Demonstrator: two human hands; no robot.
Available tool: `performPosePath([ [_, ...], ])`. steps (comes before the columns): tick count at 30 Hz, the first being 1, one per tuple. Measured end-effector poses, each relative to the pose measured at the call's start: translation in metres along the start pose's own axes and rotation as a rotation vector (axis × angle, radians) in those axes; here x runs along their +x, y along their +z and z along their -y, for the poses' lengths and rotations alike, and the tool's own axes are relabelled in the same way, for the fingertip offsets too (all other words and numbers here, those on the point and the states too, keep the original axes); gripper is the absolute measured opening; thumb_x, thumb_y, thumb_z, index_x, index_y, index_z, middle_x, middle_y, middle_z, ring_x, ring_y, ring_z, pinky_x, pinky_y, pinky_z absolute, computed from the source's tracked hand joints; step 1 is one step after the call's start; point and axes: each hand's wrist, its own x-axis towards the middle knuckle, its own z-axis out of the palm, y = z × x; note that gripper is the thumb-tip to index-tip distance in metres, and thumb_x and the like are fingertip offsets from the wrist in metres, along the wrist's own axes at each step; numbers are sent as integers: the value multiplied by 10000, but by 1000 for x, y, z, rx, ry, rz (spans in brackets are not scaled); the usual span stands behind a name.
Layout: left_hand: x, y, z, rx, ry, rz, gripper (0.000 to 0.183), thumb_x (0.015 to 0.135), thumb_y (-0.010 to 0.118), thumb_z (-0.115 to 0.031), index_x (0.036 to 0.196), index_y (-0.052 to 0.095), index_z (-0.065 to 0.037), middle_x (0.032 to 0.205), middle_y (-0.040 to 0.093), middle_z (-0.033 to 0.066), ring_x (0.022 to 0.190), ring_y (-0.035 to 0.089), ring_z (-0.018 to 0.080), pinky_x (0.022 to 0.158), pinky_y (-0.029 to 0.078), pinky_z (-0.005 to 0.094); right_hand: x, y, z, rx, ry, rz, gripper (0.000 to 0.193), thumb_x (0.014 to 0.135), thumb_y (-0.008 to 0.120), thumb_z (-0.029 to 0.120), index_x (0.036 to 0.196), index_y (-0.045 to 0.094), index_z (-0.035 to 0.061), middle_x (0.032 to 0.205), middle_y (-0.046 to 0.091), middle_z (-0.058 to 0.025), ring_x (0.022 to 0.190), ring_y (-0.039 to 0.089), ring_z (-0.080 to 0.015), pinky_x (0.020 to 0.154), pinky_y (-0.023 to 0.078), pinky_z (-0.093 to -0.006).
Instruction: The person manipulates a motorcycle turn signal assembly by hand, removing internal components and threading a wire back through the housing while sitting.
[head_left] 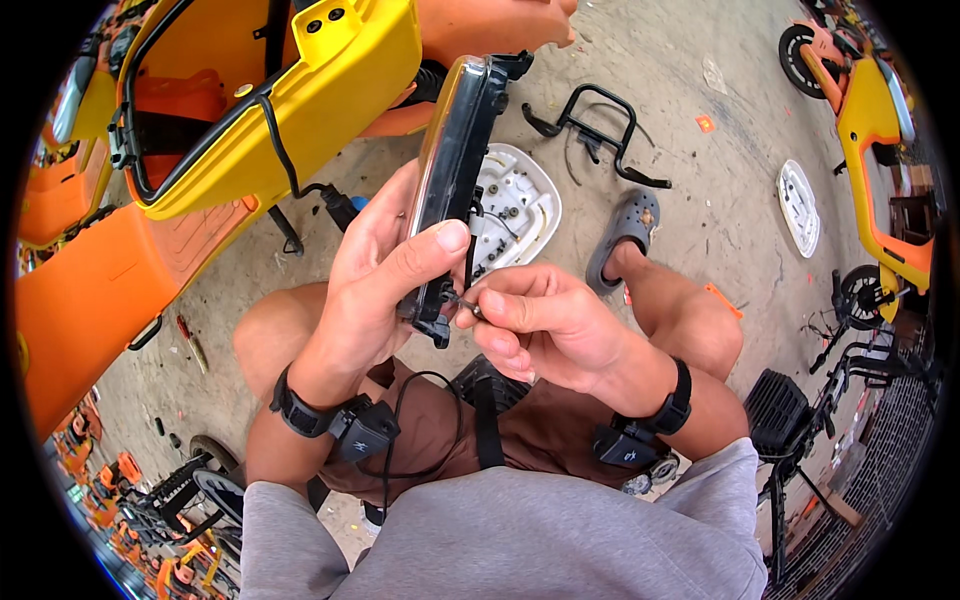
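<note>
- The lamp unit [452, 165] is up in the air between my knees, gripped in my left hand [375, 265], its far end reaching beyond the white shell [548, 205] on the floor [700, 110].
- My left thumb presses on its dark side face; the other fingers go round behind on the left, mostly hidden, so I can't tell how each one sits.
- My right hand [560, 325] has thumb and forefinger pinching a small dark piece [474, 310] close by the unit's near end; whether it's a screw or a plug, I can't make out.
- I'd judge the unit light for its length and stiff, a hard plastic shell that won't give.
- The smooth, glossy lens side probably slips and scratches easily, so I'd hold by the black housing edges around mid-length, sparing the lens.
- The brackets at both ends look thin enough to snap; I wouldn't hang the weight on them.
- Its long axis runs from near, slightly left, to far, slightly right, and looks tilted.
- The orange-tinted lens edge is on the left; the black bracketed back is on the right.
</note>
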Motion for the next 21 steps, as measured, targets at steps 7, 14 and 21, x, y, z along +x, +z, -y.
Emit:
performPosePath([
  [7, -2, 1, -3, -37, -9, 2, 720, 844, 630, -329, 1393, 341, 35, 770, 573, 89, 502, 521, 78, 438, 395, 176, 1, 0, -4, -4, -47, -1, 294, 962, 605, 227, 1038, 647, -54, 718, 599, -32, 590, 544, -101, 521, 441, -221],
  [14, -1, 0, -1, -49, -10, 23, 739, 833, 632, -325, 1396, 331, 47, 757, 559, 89, 478, 522, 100, 417, 389, 188, -1, 4, -1, -118, -115, -44, 263, 965, 588, 207, 1029, 654, -40, 704, 591, -48, 564, 521, -120, 510, 431, -242],
  [21, -2, 1, -2, -86, -49, 28, 757, 828, 634, -335, 1392, 330, 66, 710, 487, 55, 485, 497, 105, 391, 373, 202, -3, 3, 0, -264, -226, -71, 227, 956, 596, 170, 1020, 658, -40, 714, 630, -86, 588, 570, -143, 531, 456, -255],
])
